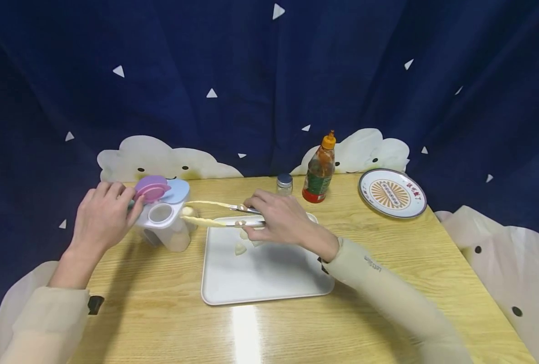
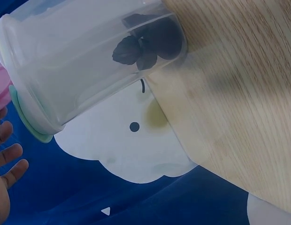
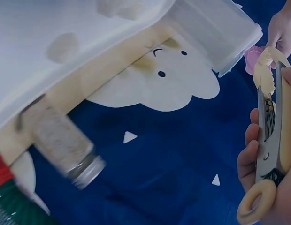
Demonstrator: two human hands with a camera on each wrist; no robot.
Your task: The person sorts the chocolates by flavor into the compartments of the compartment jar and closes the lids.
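My left hand is at the clear seasoning container, thumb and fingers pinching its raised purple lid. The round opening under that lid is uncovered; a blue lid lies beside it. In the left wrist view, dark pieces sit at the bottom of one compartment. My right hand grips tongs with cream-coloured tips and metal arms. Between the tips is a pale, rounded piece, right beside the container's opening. Below the tongs, several pale pieces lie on a white tray.
Behind the tray stand a small glass jar with a dark cap and a sauce bottle with an orange nozzle. A patterned plate lies at the back right of the wooden table. A dark blue curtain hangs behind.
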